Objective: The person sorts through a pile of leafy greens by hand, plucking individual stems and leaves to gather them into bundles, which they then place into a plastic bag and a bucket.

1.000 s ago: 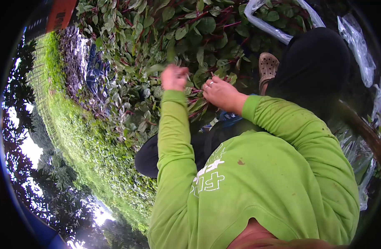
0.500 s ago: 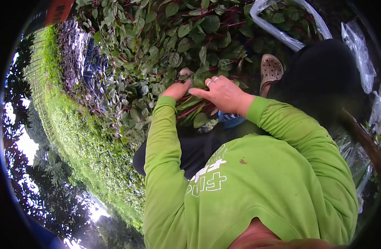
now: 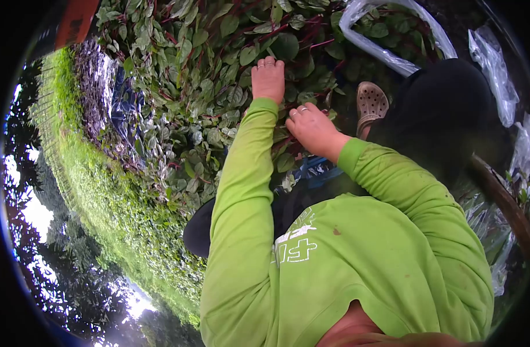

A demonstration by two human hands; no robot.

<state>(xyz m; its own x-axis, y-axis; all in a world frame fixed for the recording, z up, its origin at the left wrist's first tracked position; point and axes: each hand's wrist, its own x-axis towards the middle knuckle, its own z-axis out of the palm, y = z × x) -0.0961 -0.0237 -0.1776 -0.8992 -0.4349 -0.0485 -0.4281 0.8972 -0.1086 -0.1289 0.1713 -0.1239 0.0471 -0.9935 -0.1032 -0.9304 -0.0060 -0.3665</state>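
Leafy vine plants [image 3: 210, 92] with reddish-purple stems spread in front of me. My left hand [image 3: 268, 81] reaches into the leaves, its fingers curled down and close together; the tips and anything under them are hidden. Nearer my body, my right hand [image 3: 314, 130] is closed around leafy stems, which show at its left side. Rings show on both hands. Just below the right hand lies some blue plastic [image 3: 318, 171].
A brown clog [image 3: 372, 104] is right of my hands, beside my dark-clothed knee [image 3: 450, 110]. Clear plastic [image 3: 386, 56] lies at the top right, with more [image 3: 494, 75] farther right. A wooden stick [image 3: 503, 199] slants at the right edge.
My left hand has moved away from my right hand, forward and slightly right over the leaves. My right hand has shifted slightly and its fingers are more curled.
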